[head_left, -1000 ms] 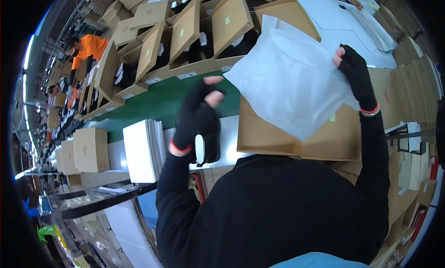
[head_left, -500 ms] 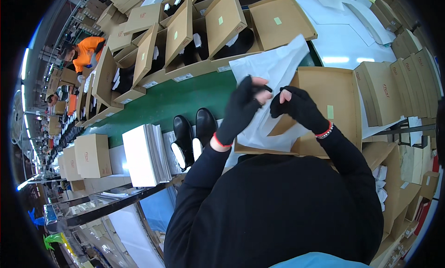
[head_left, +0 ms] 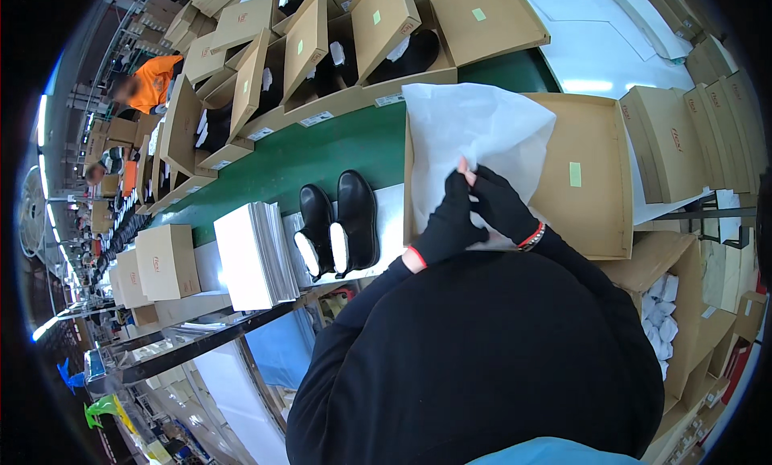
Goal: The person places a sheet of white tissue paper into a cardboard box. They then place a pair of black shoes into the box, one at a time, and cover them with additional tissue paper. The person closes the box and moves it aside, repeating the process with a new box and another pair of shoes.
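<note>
A sheet of white tissue paper (head_left: 482, 123) lies spread in the left part of an open brown shoe box (head_left: 521, 256); its lid (head_left: 595, 212) lies folded back to the right. Over the paper, my left hand (head_left: 450, 222) and my right hand (head_left: 500, 206) meet, both in black gloves with bare fingertips. Their fingers are closed together on the paper, which puckers just above the fingertips. To the left, a pair of black ankle boots (head_left: 356, 224) stands side by side on the bench, white stuffing showing at their openings.
A stack of white sheets (head_left: 249, 256) stands left of the boots. Along the far side of the green conveyor belt (head_left: 322, 163) runs a row of open boxes (head_left: 354, 91) with black footwear. Closed boxes (head_left: 659, 147) stand at right. A carton (head_left: 683, 304) holds crumpled white paper (head_left: 659, 328).
The tissue paper has come down from a raised, slanting position into the box. My hands have moved down a little and together over it. The boots have not moved.
</note>
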Available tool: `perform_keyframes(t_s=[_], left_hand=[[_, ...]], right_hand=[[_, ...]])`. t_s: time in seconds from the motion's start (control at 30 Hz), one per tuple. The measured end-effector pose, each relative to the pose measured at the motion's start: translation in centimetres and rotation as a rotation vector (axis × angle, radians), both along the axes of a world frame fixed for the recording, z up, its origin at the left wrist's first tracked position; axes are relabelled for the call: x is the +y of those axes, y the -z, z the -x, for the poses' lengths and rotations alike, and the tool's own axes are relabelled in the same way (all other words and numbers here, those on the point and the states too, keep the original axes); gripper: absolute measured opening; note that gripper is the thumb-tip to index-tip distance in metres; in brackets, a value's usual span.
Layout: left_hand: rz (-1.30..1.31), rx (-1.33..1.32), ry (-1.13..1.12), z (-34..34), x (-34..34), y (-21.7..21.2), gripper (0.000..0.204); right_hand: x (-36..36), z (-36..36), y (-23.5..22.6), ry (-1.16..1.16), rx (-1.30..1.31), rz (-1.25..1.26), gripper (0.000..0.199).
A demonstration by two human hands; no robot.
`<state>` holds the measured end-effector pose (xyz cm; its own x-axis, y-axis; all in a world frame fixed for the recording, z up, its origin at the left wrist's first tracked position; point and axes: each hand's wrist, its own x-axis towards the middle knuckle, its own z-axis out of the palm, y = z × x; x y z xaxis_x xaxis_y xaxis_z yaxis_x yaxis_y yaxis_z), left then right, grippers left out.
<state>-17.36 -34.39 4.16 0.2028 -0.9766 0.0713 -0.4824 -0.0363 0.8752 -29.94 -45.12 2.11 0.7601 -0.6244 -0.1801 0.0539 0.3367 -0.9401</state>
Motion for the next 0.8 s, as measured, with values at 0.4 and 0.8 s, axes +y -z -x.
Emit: perform_keyframes(t_s=[0.4, 0.8], left_hand=[[0.353, 0.464, -0.411, -9.7, 4.1, -14.5, 0.056], [-0.017, -1.239, -0.136, -29.4, 3.6, -12.8, 0.042]], right_hand=[[-6.9, 4.6, 0.8, 0.679, 0.514, 1.101, 0.099], [-34.9, 13.0, -3.7, 0.195, 0.65, 1.313, 0.027]])
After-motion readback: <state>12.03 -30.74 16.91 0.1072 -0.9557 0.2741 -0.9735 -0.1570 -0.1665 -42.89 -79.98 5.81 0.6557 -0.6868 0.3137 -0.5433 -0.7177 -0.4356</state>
